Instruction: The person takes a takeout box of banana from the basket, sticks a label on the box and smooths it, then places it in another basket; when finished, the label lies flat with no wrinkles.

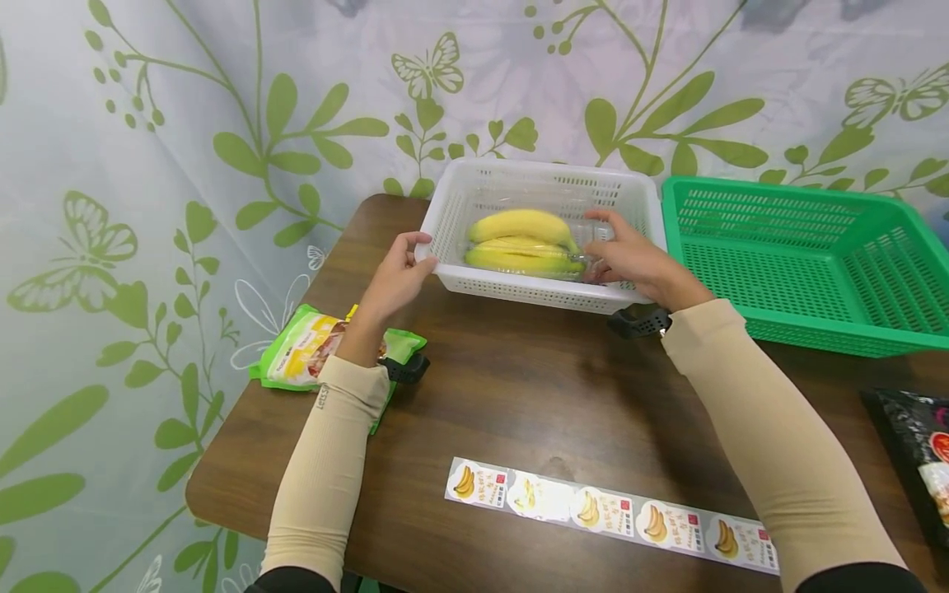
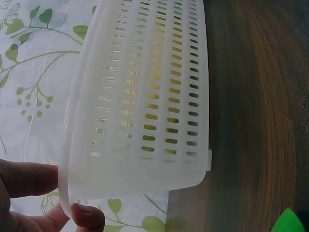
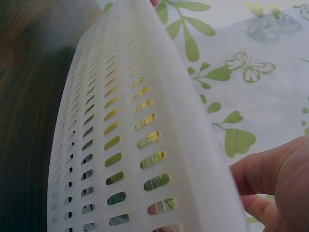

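Observation:
A white plastic basket (image 1: 541,298) with slotted walls stands at the back of the table. In it lie yellow bananas (image 1: 522,224) under shiny clear plastic packaging (image 1: 593,231). My left hand (image 1: 396,276) pinches the basket's left rim, thumb on one side and fingers on the other, as the left wrist view also shows. Inside the basket, my right hand (image 1: 633,262) is at the right end of the bananas, its fingers spread by the clear plastic. Whether they grip it cannot be told. The right wrist view shows part of that hand beyond the rim.
To the right, a green basket (image 1: 815,333) adjoins the white one. A green and white food bag (image 1: 296,350) lies left, partly behind my left forearm. A strip of banana stickers (image 1: 600,511) lies near the front. A black packet (image 1: 915,445) is at the right edge.

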The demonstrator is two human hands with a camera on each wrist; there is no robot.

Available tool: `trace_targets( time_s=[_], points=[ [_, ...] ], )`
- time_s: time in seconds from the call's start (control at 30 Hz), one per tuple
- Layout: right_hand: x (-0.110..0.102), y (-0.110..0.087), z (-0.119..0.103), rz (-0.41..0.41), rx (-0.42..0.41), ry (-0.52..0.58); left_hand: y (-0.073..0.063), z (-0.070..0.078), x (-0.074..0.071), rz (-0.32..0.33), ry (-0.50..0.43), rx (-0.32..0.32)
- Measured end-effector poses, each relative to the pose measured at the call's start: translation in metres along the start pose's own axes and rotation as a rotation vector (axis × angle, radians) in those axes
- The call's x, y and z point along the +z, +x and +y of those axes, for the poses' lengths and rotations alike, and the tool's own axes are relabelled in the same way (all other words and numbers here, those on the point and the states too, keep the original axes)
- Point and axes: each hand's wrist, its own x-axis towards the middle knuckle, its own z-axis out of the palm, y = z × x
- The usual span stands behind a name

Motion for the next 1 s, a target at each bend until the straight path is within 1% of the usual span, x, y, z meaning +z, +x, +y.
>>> trace_targets(
  time_s=[0.17,0.33,0.47,0.67,1.0],
  points=[
    [-0.003,-0.001,0.002,0.007,-0.016,0.045,0.0,-0.001,0.002,0.0,-0.014,-0.008],
    [-0.005,-0.006,0.0,0.023,-0.038,0.116,-0.001,-0.002,0.002,0.005,-0.02,0.006],
    [-0.008,-0.011,-0.003,0.039,-0.063,0.138,-0.001,-0.004,0.002,0.008,-0.033,0.018],
    [-0.012,-0.022,-0.001,0.053,-0.079,0.153,-0.002,-0.005,0.003,0.004,-0.033,0.024],
    [-0.015,-0.046,0.0,0.086,-0.105,0.15,-0.004,-0.009,0.004,0.01,-0.027,0.041]
  ],
)
